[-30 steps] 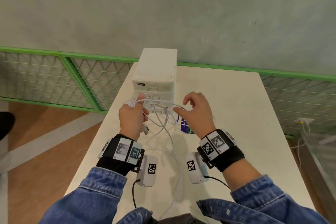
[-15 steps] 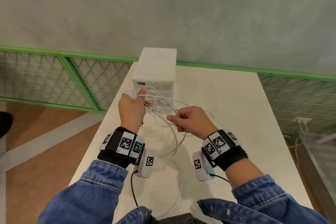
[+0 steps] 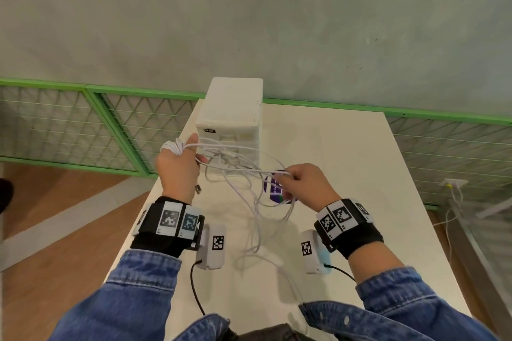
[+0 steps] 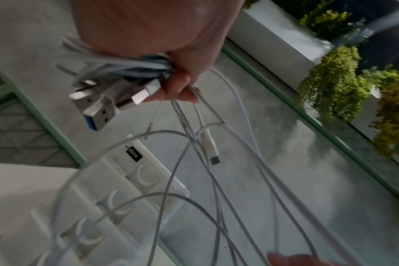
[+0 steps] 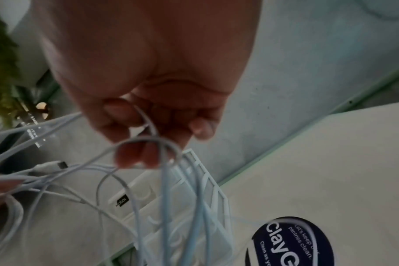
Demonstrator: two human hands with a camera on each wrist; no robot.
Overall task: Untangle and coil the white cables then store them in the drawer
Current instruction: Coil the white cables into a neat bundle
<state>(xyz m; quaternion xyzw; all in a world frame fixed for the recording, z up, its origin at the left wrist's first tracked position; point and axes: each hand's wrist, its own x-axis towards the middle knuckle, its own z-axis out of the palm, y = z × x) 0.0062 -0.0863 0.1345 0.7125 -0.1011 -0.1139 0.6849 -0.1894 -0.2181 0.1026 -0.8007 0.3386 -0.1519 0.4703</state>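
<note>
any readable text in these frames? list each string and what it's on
"xobox": black tag on the white drawer unit.
"Clay", "Let's keep our pantries clean.", "Clean as yo…": round dark blue sticker on the table, cut off at the frame edge.
Wristband markers: square codes only, no words.

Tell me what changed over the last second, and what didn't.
The right hand, open-fingered a second ago, closed on strands of the white cables and drew them rightward, spreading the tangle. The left hand kept its grip on the bundled ends, rising slightly. The drawer unit stayed put on the table.
</note>
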